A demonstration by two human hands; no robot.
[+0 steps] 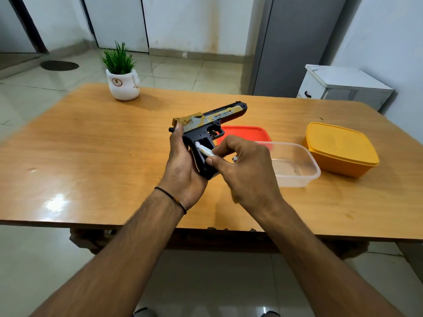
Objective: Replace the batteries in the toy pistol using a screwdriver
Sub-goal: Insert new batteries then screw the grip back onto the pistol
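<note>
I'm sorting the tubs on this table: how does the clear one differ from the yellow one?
The clear tub is see-through and stands open, with no lid on; the yellow tub is opaque and has its lid on. The clear tub sits close by the right hand, the yellow tub farther out to the right. Both are rounded rectangular tubs on the table.

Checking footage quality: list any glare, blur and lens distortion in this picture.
Head view: light glares off the table near its left front edge; the table's edges bow from the wide-angle lens; the right hand is blurred along its lower edge; the toy pistol and battery look sharp.
</note>
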